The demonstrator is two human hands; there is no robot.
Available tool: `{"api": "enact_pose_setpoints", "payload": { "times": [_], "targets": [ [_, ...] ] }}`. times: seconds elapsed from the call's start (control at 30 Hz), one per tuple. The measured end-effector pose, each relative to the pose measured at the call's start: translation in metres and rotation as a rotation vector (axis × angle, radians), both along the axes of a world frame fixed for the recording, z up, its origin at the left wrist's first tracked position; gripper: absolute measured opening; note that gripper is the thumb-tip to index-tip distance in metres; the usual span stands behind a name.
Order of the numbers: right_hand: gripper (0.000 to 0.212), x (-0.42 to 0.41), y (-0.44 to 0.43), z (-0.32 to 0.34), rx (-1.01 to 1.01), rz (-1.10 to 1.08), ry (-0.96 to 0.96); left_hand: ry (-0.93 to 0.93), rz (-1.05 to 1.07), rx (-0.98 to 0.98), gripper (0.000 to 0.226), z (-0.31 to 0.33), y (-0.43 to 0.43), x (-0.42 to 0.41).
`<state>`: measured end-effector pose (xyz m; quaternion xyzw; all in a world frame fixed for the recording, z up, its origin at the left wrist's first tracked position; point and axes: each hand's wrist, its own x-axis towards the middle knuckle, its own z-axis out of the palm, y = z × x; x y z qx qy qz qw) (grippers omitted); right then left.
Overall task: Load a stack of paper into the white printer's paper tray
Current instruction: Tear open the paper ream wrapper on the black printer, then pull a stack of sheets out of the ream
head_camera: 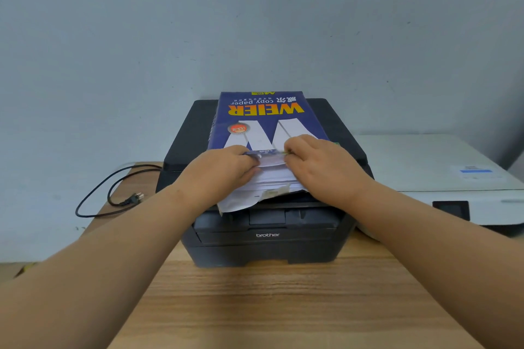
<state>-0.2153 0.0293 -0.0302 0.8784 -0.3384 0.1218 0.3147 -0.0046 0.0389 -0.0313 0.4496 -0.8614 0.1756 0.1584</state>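
1 paper ream point(276, 178) in blue wrapper point(263, 119), near end torn open, lies flat on 1 black printer point(266, 246). L hand point(224, 170) and R hand point(320, 164): fingers curled, pinching wrapper's torn edge, sheets exposed just below. 1 white printer point(425, 164) right of R hand, apart. 1 power cable point(113, 193) left of L hand, on surface point(283, 306).

Paper pack point(263, 122) lies on top of the centre printer point(266, 246), which stands on the table point(283, 306) before the wall point(255, 22), second printer point(425, 161) just right of it, power cable point(113, 187) left of it, left hand point(224, 170) and right hand point(320, 164) side by side gripping the pack's near end.
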Motion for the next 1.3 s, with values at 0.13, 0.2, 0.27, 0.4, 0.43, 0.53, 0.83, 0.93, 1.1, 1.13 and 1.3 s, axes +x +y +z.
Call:
{"api": "enact_pose_setpoints", "payload": {
  "times": [0.13, 0.2, 0.27, 0.4, 0.43, 0.53, 0.83, 0.93, 1.1, 1.13, 1.3],
  "targets": [
    [0.005, -0.002, -0.002, -0.007, -0.105, 0.076, -0.087, -0.064, 0.022, -0.079, 0.013, 0.0, 0.005, 0.002],
    [0.007, -0.003, -0.002, -0.011, -0.128, 0.116, -0.139, -0.045, 0.011, -0.083, 0.015, -0.002, 0.008, 0.001],
    [0.007, -0.004, 0.002, -0.014, -0.147, 0.149, -0.158, 0.017, -0.027, -0.096, 0.015, -0.003, 0.012, 0.0],
    [0.015, -0.008, 0.011, -0.013, -0.135, 0.133, -0.163, 0.005, -0.071, -0.171, 0.005, -0.005, 0.018, -0.002],
    [0.016, -0.009, 0.013, -0.012, -0.134, 0.117, -0.174, 0.009, -0.089, -0.179, 0.011, -0.005, 0.019, -0.003],
    [0.01, -0.008, 0.017, -0.016, -0.168, 0.102, -0.232, 0.032, -0.106, -0.142, 0.021, -0.005, 0.026, -0.003],
    [0.005, -0.013, 0.039, -0.028, -0.193, 0.166, -0.387, 0.568, -0.031, -0.025, 0.028, -0.011, 0.069, 0.008],
    [0.008, -0.017, 0.051, -0.032, -0.175, 0.197, -0.434, 1.163, 0.231, 0.044, 0.02, -0.011, 0.106, 0.006],
    [0.008, -0.026, 0.073, -0.035, -0.136, 0.21, -0.431, 1.93, 0.507, 0.665, 0.025, -0.023, 0.122, 0.019],
    [0.008, -0.027, 0.078, -0.036, -0.13, 0.208, -0.426, 2.003, 0.515, 0.886, 0.029, -0.023, 0.122, 0.02],
    [0.012, -0.032, 0.102, -0.039, -0.092, 0.19, -0.397, 1.927, 0.419, 1.514, 0.046, -0.015, 0.119, 0.013]
  ]
}}
